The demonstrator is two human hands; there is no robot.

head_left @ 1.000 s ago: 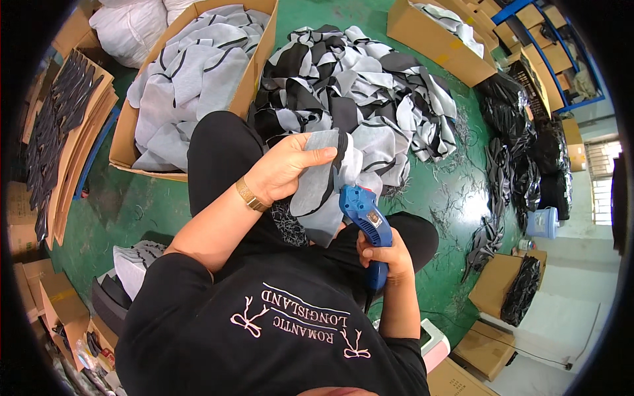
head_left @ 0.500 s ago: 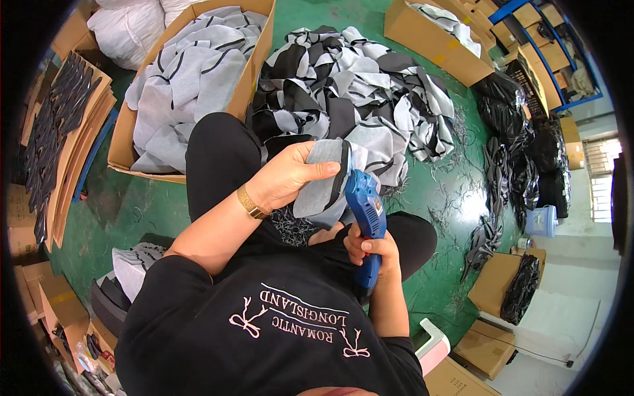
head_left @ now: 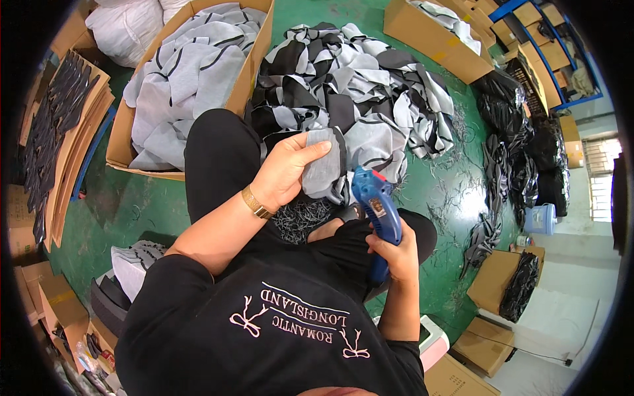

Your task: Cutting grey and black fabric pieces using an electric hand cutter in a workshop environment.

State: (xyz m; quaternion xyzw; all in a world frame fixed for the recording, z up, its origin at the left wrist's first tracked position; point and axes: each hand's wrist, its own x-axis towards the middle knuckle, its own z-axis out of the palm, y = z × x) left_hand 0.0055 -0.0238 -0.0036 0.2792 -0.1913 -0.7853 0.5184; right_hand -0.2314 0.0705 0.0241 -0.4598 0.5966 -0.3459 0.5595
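Pinched between the thumb and fingers of my left hand (head_left: 285, 170) is a grey fabric piece (head_left: 322, 170) with a black edge strip, held up in front of my lap. My right hand (head_left: 399, 252) is wrapped round the handle of a blue pair of cordless electric scissors (head_left: 379, 206) with a red part near its head. The scissors' head points at the lower right edge of the fabric piece; whether the blades touch it I cannot tell. Beneath the fabric, between my legs, lies a pile of thin dark trimmings (head_left: 297, 223).
Ahead lies a big heap of grey and black fabric pieces (head_left: 360, 79). A cardboard box (head_left: 254, 76) full of similar pieces stands to its left. Black plastic bags (head_left: 498, 109) line the right side, beside a blue tub (head_left: 541, 219). Loose trimmings litter the green floor (head_left: 456, 198).
My right hand and the electric scissors have shifted right and turned, so the head sits lower on the fabric's edge. The fabric piece has tilted in my left hand.
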